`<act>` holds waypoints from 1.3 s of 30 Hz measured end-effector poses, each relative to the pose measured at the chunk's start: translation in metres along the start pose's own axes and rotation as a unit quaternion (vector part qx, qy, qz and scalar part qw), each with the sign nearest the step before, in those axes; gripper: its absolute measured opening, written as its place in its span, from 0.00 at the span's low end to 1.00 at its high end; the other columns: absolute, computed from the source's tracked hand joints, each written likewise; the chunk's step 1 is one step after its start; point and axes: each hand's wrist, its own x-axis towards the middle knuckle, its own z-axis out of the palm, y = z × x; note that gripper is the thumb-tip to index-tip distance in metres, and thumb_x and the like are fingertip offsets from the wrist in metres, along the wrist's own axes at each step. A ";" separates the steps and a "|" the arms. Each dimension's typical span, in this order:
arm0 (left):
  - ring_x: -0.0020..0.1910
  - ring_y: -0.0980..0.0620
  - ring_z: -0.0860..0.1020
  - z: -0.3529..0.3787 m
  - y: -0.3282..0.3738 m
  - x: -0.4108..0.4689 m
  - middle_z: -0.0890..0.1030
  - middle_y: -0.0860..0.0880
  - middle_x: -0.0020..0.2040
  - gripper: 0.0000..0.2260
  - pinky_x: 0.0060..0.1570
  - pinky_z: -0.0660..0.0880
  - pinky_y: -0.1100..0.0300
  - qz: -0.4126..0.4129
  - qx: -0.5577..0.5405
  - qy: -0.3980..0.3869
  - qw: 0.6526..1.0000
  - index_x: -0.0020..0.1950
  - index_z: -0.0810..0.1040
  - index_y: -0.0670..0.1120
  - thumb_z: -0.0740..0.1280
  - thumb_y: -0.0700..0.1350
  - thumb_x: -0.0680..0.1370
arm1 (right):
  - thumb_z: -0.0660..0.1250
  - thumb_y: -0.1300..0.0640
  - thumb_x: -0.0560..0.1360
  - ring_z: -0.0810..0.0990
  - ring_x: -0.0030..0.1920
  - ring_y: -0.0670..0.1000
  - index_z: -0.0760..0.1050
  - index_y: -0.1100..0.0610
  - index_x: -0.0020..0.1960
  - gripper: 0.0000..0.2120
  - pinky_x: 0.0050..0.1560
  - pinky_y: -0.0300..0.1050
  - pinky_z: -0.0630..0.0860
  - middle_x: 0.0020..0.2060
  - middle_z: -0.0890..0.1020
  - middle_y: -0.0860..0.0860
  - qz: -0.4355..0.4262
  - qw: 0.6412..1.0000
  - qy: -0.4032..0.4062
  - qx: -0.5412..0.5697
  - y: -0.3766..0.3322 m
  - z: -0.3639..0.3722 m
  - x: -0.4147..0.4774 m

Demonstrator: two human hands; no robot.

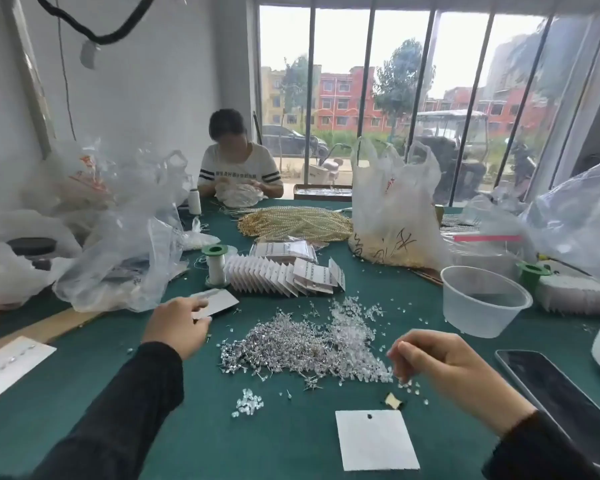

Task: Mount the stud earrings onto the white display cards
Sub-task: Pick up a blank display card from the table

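Beside the heaped stud earrings [291, 344], your right hand [444, 365] is hovering with fingers curled, though I cannot tell whether it holds anything. Your left hand [177, 327] is pinching a white display card [219, 301]. You should be picking one stud only.

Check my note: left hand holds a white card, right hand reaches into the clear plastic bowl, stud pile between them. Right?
One error. The head view shows the right hand over the near right edge of the stud pile, not in the clear plastic bowl, which stands apart beyond it. The left hand does hold a white card, pile between them.
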 end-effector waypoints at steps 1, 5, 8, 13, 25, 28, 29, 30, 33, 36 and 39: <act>0.56 0.45 0.76 0.008 -0.001 0.014 0.80 0.43 0.58 0.16 0.59 0.70 0.57 -0.004 0.016 -0.007 1.000 0.61 0.77 0.43 0.67 0.41 0.73 | 0.62 0.63 0.77 0.78 0.33 0.48 0.79 0.61 0.40 0.10 0.38 0.42 0.76 0.30 0.81 0.53 0.009 1.000 -0.001 -0.007 0.006 0.003 0.014; 0.61 0.48 0.73 0.037 0.002 0.061 0.75 0.48 0.64 0.20 0.60 0.69 0.56 -0.009 0.096 -0.060 0.994 0.65 0.72 0.48 0.66 0.48 0.74 | 0.61 0.61 0.77 0.76 0.31 0.45 0.78 0.59 0.40 0.10 0.34 0.38 0.73 0.28 0.80 0.48 0.034 0.999 -0.012 -0.015 0.022 0.021 0.066; 0.61 0.49 0.72 0.050 0.000 0.078 0.76 0.50 0.63 0.19 0.59 0.70 0.55 -0.044 0.130 -0.058 0.989 0.64 0.73 0.52 0.64 0.50 0.74 | 0.62 0.62 0.77 0.75 0.30 0.46 0.77 0.59 0.40 0.09 0.33 0.37 0.73 0.28 0.79 0.47 0.003 1.000 -0.005 -0.005 0.031 0.031 0.090; 0.60 0.51 0.70 0.072 -0.009 0.083 0.73 0.54 0.65 0.11 0.60 0.69 0.57 0.014 0.200 -0.062 0.978 0.55 0.77 0.51 0.60 0.51 0.77 | 0.63 0.67 0.75 0.74 0.26 0.47 0.79 0.57 0.37 0.12 0.29 0.39 0.70 0.26 0.78 0.54 -0.057 0.994 0.086 0.019 0.050 0.042 0.103; 0.57 0.49 0.73 0.069 -0.019 0.079 0.78 0.51 0.58 0.11 0.57 0.69 0.58 0.030 0.166 -0.044 0.985 0.54 0.81 0.49 0.61 0.47 0.78 | 0.69 0.63 0.69 0.72 0.27 0.34 0.80 0.54 0.36 0.06 0.31 0.24 0.69 0.27 0.78 0.41 -0.190 0.956 0.085 -0.208 0.063 0.047 0.094; 0.43 0.41 0.74 0.058 -0.011 0.075 0.80 0.41 0.42 0.05 0.45 0.73 0.49 0.063 0.138 0.054 0.987 0.45 0.84 0.41 0.69 0.37 0.72 | 0.66 0.57 0.72 0.70 0.28 0.32 0.79 0.53 0.37 0.06 0.32 0.23 0.68 0.28 0.75 0.37 -0.190 0.953 0.084 -0.220 0.064 0.048 0.093; 0.38 0.41 0.73 0.053 -0.007 0.073 0.78 0.40 0.36 0.05 0.39 0.74 0.48 0.084 0.122 0.112 0.983 0.44 0.84 0.39 0.72 0.34 0.68 | 0.65 0.56 0.72 0.70 0.28 0.31 0.80 0.54 0.37 0.07 0.32 0.23 0.68 0.28 0.73 0.35 -0.188 0.953 0.088 -0.219 0.064 0.047 0.092; 0.34 0.42 0.73 0.048 -0.002 0.071 0.77 0.40 0.33 0.06 0.34 0.74 0.49 0.104 0.102 0.172 0.974 0.43 0.83 0.36 0.73 0.31 0.67 | 0.65 0.57 0.72 0.70 0.28 0.32 0.80 0.55 0.38 0.07 0.32 0.23 0.67 0.28 0.73 0.34 -0.182 0.954 0.096 -0.216 0.063 0.046 0.092; 0.30 0.42 0.76 0.031 0.022 0.064 0.80 0.37 0.35 0.05 0.31 0.76 0.52 0.104 -0.051 0.295 0.949 0.45 0.81 0.33 0.71 0.33 0.70 | 0.66 0.63 0.72 0.71 0.27 0.37 0.80 0.56 0.40 0.06 0.29 0.28 0.67 0.26 0.74 0.38 -0.154 0.965 0.138 -0.162 0.062 0.043 0.091; 0.37 0.46 0.81 0.025 0.056 0.050 0.82 0.43 0.41 0.04 0.30 0.79 0.60 -0.070 -0.456 0.177 0.869 0.46 0.79 0.43 0.69 0.38 0.72 | 0.67 0.62 0.74 0.77 0.31 0.47 0.81 0.53 0.42 0.07 0.31 0.40 0.74 0.34 0.82 0.50 -0.073 0.987 0.144 -0.015 0.056 0.039 0.092; 0.38 0.44 0.83 0.033 0.080 0.031 0.83 0.42 0.41 0.11 0.30 0.79 0.59 -0.144 -0.623 -0.039 0.768 0.47 0.76 0.41 0.70 0.39 0.66 | 0.71 0.40 0.67 0.82 0.42 0.55 0.80 0.54 0.52 0.21 0.39 0.44 0.77 0.43 0.84 0.55 0.015 0.983 0.051 0.174 0.050 0.040 0.092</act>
